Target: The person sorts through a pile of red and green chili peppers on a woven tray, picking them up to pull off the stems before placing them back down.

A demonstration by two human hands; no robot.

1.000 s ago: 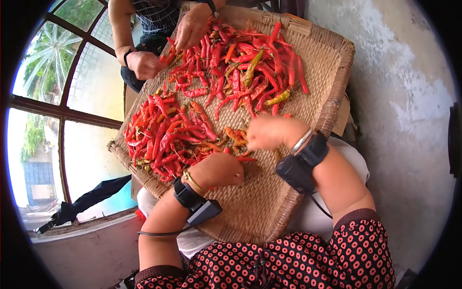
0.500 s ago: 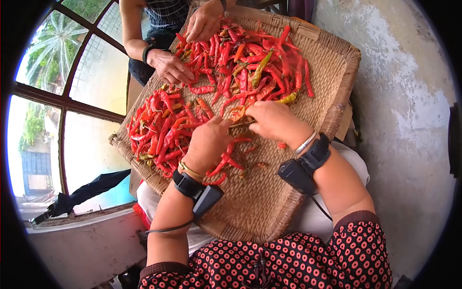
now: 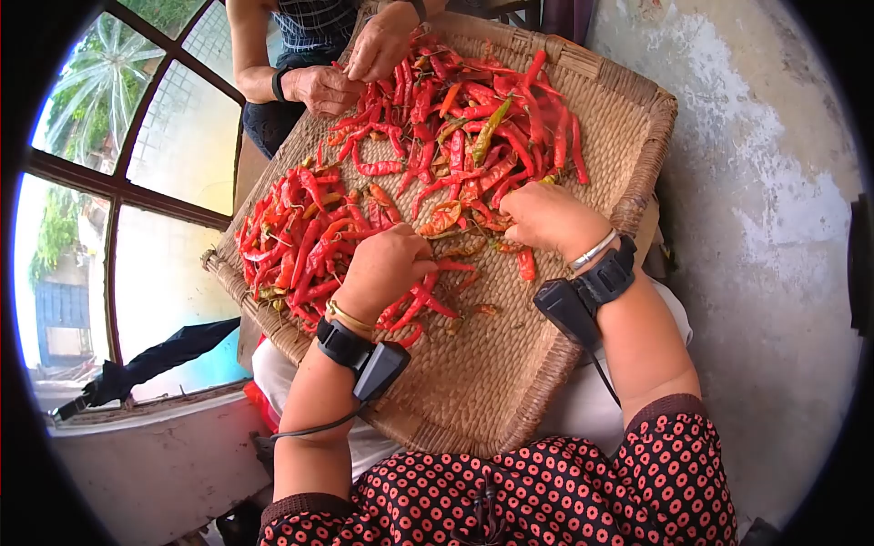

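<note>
My left hand [image 3: 387, 266] is curled closed at the edge of the left heap of red chili peppers [image 3: 296, 238]; what its fingertips hold, if anything, is hidden. To the right, my right hand [image 3: 551, 218] has its fingers pinched together low over the larger chili heap [image 3: 455, 114]; whatever is between them cannot be made out. Between my hands lie a wrinkled orange chili [image 3: 442, 218] and some brownish dried chilies [image 3: 462, 247]. A short red chili piece [image 3: 526, 264] rests just below my right fingers. Both heaps lie on a woven basket tray [image 3: 473, 373].
Across the tray, another person's hands [image 3: 323, 89] meet above the far heap. A folded black umbrella [image 3: 168, 359] leans by the window at left. A concrete floor [image 3: 756, 273] lies on the right. Black devices [image 3: 583, 305] with cables are strapped to my wrists.
My hands have moved apart, the right one shifting right, uncovering chilies between them. The other person's lower hand has lifted off the chilies and joined the upper one.
</note>
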